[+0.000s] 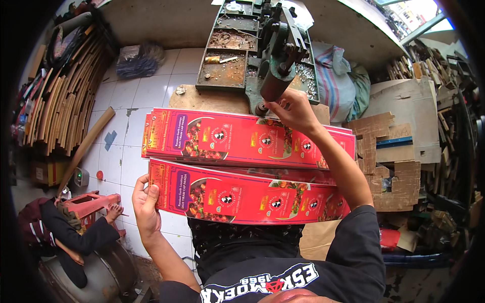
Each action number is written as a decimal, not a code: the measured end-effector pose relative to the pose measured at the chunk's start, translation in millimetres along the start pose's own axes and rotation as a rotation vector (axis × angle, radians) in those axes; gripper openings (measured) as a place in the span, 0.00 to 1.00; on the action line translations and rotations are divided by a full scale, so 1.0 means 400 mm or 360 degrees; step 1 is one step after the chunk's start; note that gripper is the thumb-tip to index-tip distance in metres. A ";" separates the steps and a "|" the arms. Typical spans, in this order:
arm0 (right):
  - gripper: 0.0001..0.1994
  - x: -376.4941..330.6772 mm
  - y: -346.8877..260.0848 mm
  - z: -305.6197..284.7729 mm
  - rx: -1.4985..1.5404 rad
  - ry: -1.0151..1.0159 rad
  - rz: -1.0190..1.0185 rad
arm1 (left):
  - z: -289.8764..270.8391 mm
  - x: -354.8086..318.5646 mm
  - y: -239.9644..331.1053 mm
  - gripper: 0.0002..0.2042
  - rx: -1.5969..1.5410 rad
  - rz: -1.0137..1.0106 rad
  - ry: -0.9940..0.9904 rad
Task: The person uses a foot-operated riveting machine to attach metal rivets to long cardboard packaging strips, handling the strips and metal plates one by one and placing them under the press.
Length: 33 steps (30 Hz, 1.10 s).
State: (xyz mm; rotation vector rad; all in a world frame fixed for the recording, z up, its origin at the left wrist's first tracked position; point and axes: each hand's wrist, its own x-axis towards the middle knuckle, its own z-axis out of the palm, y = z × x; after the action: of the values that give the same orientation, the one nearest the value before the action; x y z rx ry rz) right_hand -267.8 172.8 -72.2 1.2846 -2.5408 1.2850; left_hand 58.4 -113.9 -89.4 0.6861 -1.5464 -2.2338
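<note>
My left hand (147, 204) grips the left end of a long red printed strip (262, 194), its thumb lying on top. This strip slants across in front of my lap, and its right end passes under my right forearm. Just beyond it lies a stack of matching red strips (235, 144). My right hand (294, 112) reaches over that stack to the foot of a dark green hand press (277, 83). Its thumb and fingertips are pinched together beside the small round die under the press's cylinder. Whatever sits between those fingertips is too small to make out.
A compartmented metal tray (201, 78) with small metal rings flanks the press. Striped sacks (331, 76) stand behind on the right, near cut brown cardboard (394, 187). Stacked boards (76, 86) line the left wall. At lower left another person's arm (91, 235) rests near a red stool (93, 204).
</note>
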 end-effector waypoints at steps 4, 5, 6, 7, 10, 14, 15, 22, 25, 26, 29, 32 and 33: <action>0.08 -0.006 -0.012 -0.006 0.0111 0.0001 -0.0081 | 0.010 -0.005 0.004 0.21 -0.0024 0.0000 -0.0024; 0.08 -0.006 -0.012 -0.004 0.0107 0.0009 -0.0094 | 0.009 -0.007 0.004 0.21 -0.0025 -0.0002 -0.0024; 0.07 -0.005 -0.015 -0.003 0.0099 0.0018 -0.0108 | 0.009 -0.007 0.004 0.21 -0.0030 -0.0004 -0.0028; 0.07 -0.005 -0.016 -0.003 0.0090 0.0028 -0.0120 | 0.008 -0.009 0.004 0.21 -0.0031 -0.0002 -0.0028; 0.07 -0.009 0.005 0.020 0.0107 0.0133 -0.0020 | 0.005 -0.012 0.001 0.21 -0.0030 0.0007 -0.0034; 0.07 -0.009 0.006 0.021 0.0152 0.0070 -0.0012 | 0.007 -0.017 0.003 0.22 -0.0022 0.0017 -0.0021; 0.08 -0.011 0.016 0.016 0.0165 0.0030 -0.0064 | 0.010 -0.016 0.003 0.22 -0.0028 0.0016 -0.0015; 0.08 -0.128 -0.060 -0.031 0.0465 -0.0272 0.0388 | 0.017 -0.016 0.007 0.20 -0.0011 0.0261 -0.0139; 0.20 -0.243 -0.177 -0.085 0.0824 -0.1195 0.0704 | 0.054 0.011 0.000 0.16 -0.0024 0.0511 -0.0316; 0.25 -0.281 -0.201 -0.085 0.1015 -0.1397 0.0673 | 0.071 0.020 0.002 0.15 -0.0080 0.0554 -0.0437; 0.34 -0.360 -0.288 -0.113 0.1377 -0.1662 0.0931 | 0.130 0.068 0.005 0.13 -0.0173 0.0794 -0.0814; 0.35 -0.455 -0.302 -0.124 0.1903 -0.1487 0.1062 | 0.240 0.152 0.007 0.10 -0.0218 0.1315 -0.1112; 0.34 -0.481 -0.309 -0.125 0.1943 -0.1290 0.1101 | 0.267 0.169 0.006 0.11 -0.0185 0.1348 -0.1084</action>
State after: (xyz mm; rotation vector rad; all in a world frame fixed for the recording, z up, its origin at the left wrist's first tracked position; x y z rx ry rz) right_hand -73.2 293.9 -25.3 1.0966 -2.7523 3.4281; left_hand -57.5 -67.6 -69.2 -0.7354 -1.5234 -1.8907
